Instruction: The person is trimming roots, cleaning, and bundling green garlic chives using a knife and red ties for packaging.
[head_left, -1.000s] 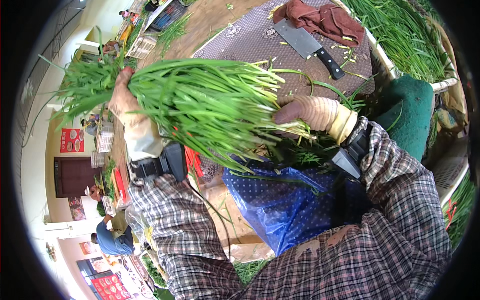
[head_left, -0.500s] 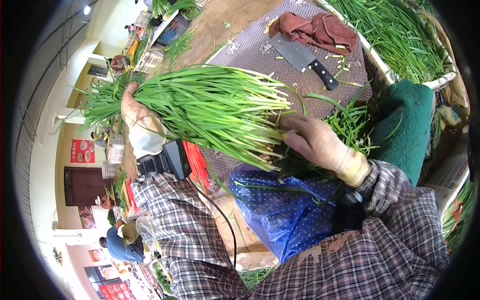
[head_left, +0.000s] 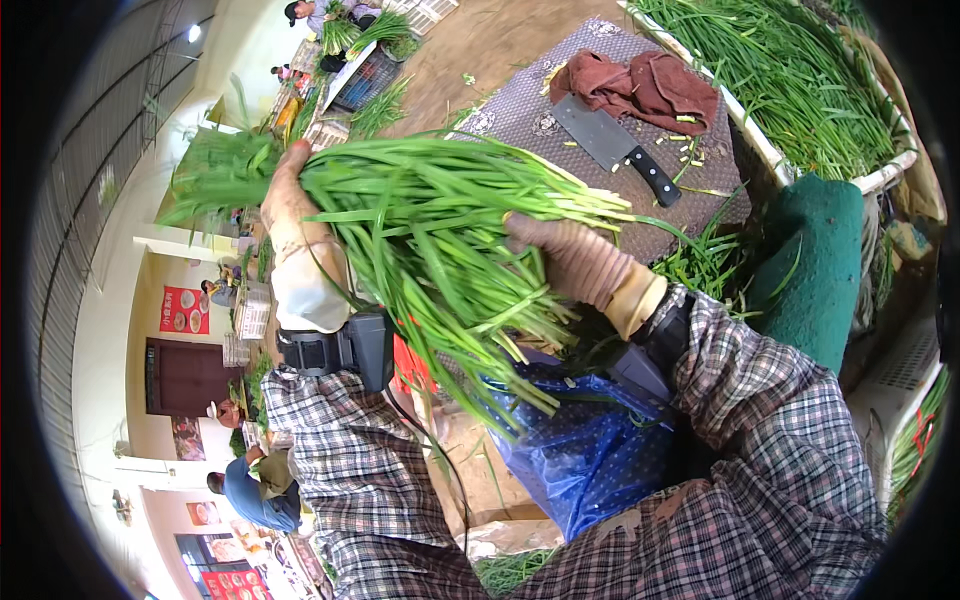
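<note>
A large bunch of garlic chives (head_left: 440, 200) spans the space between my two hands, leaf tips to the left and pale stem ends to the right. My left hand (head_left: 290, 210), in a glove with a white cuff, is wrapped round its leafy part. On the stem side, my ribbed-gloved right hand (head_left: 575, 255) has its thumb over the stems, and its other fingers are hidden among them. Some lower stems fan downward, apart from the rest. Beyond the bunch lie a cleaver (head_left: 595, 130) with a black handle and a crumpled brown cloth (head_left: 645, 88).
Cut stem bits lie on the patterned mat (head_left: 520, 105). A white-rimmed crate (head_left: 745, 125) full of chives stands at the far right, near a green covered object (head_left: 815, 270). Blue dotted plastic (head_left: 590, 450) covers my lap; red strips (head_left: 412, 368) hang by my left wrist. People work in the background.
My right hand has moved left and up from the stem ends onto the stems. The lower stems have spread downward. My left hand has shifted slightly right, and the leaf tips are blurred.
</note>
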